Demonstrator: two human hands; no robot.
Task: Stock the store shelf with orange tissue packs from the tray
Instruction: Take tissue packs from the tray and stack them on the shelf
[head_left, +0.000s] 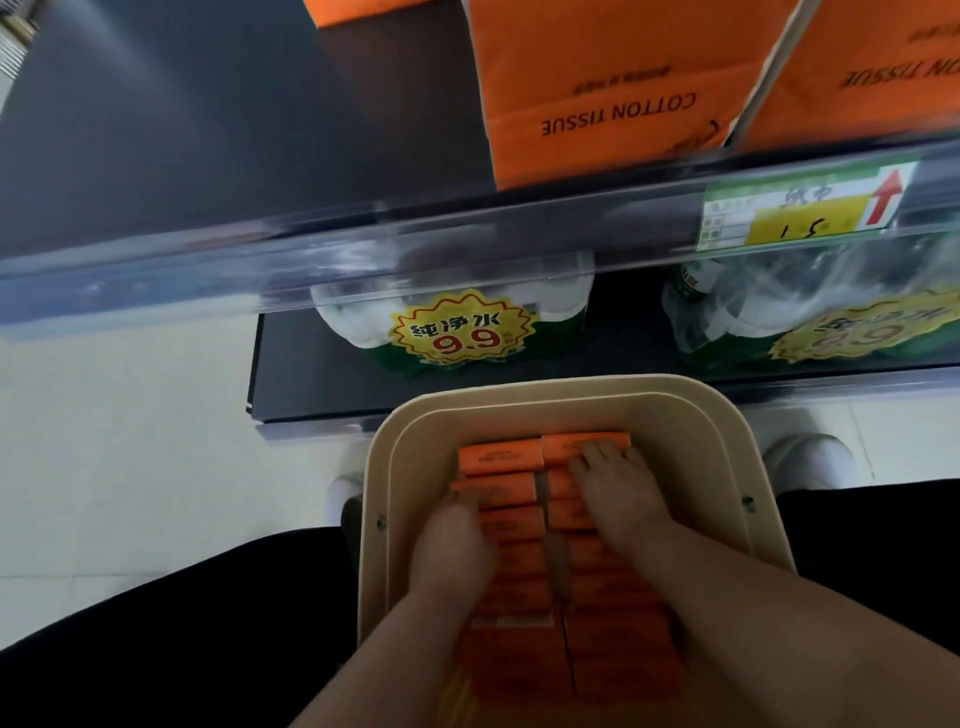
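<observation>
A beige tray (691, 415) rests on my lap, filled with two rows of orange tissue packs (501, 460). My left hand (452, 551) lies on the left row, its fingertips curled down over a pack's edge. My right hand (618, 493) lies flat on the right row, fingers spread toward the far packs. Above, the dark store shelf (208, 130) holds large orange cotton tissue packs (597, 88) at its right part. Whether either hand grips a pack is hidden by the hands themselves.
A clear plastic rail (363, 249) with a price tag (795, 208) fronts the shelf. Below it, bundled water bottles (457, 322) with 9.9 stickers stand on the bottom shelf. White shoes (810, 462) show on the pale floor.
</observation>
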